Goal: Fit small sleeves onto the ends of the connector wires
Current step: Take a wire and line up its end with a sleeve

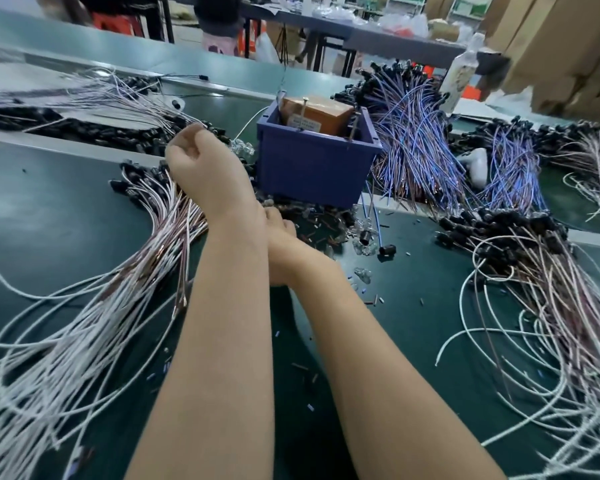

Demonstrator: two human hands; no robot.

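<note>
My left hand (194,157) is raised over a fan of white and brown connector wires (146,244) with black connectors, left of the blue bin. Its fingers are curled inward; anything inside them is hidden. My right hand (283,233) lies low on the green mat just in front of the bin, among small loose sleeves (312,233). My left wrist crosses over it and hides its fingers. More small sleeves (378,300) are scattered on the mat near my forearms.
A blue bin (312,168) holds a brown taped box (316,112). Blue-purple wires (416,147) pile up right of it, and white-pink wires (534,289) spread at the right. Clear small parts (364,244) lie near the bin. A bottle (461,77) stands behind.
</note>
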